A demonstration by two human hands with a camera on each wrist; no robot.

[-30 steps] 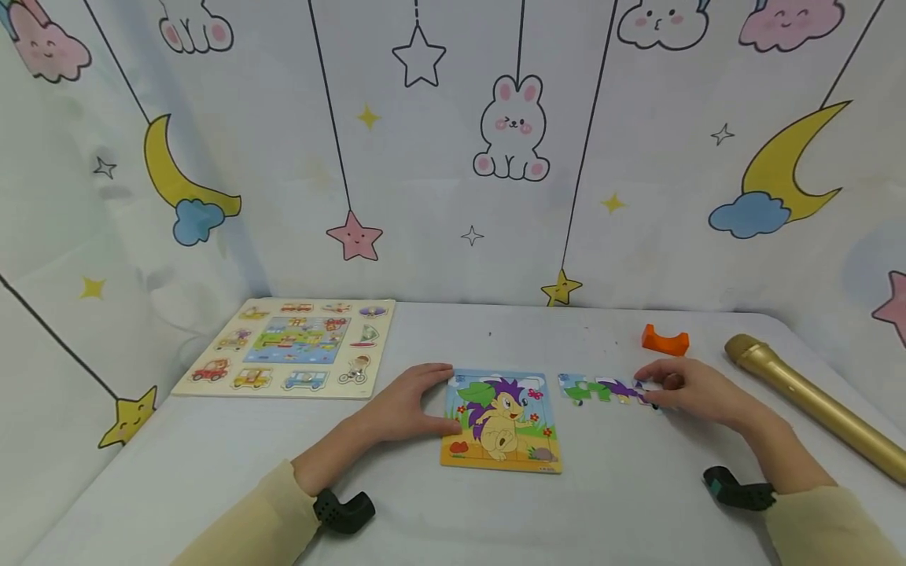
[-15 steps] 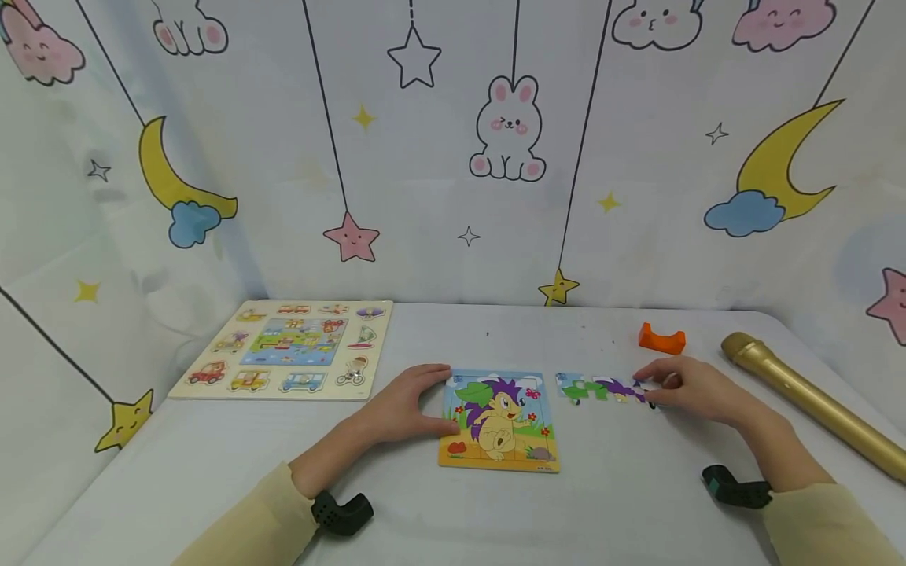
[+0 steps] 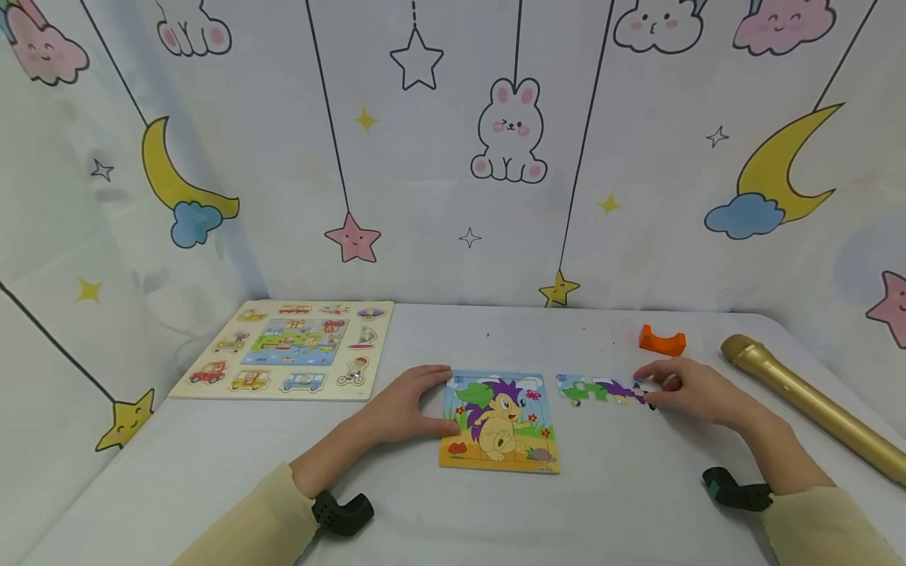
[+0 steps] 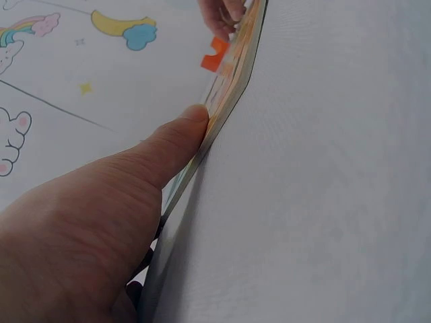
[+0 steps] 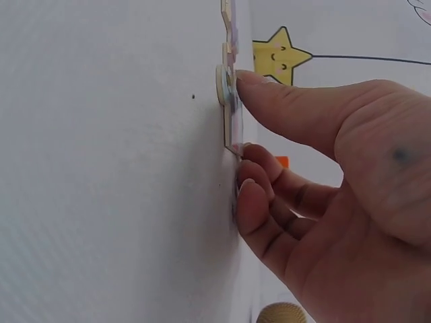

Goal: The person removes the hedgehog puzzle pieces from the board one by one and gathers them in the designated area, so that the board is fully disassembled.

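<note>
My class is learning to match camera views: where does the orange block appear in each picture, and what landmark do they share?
Head: orange block right of centre, just beyond the right hand.
Left wrist: near the top, about mid-width, below the right hand.
Right wrist: a sliver right of centre, partly hidden by the right hand.
Shared landmark: the right hand.

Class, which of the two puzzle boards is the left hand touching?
The hedgehog puzzle board: the left hand rests on its left edge. The vehicle puzzle board lies farther back, untouched.
</note>
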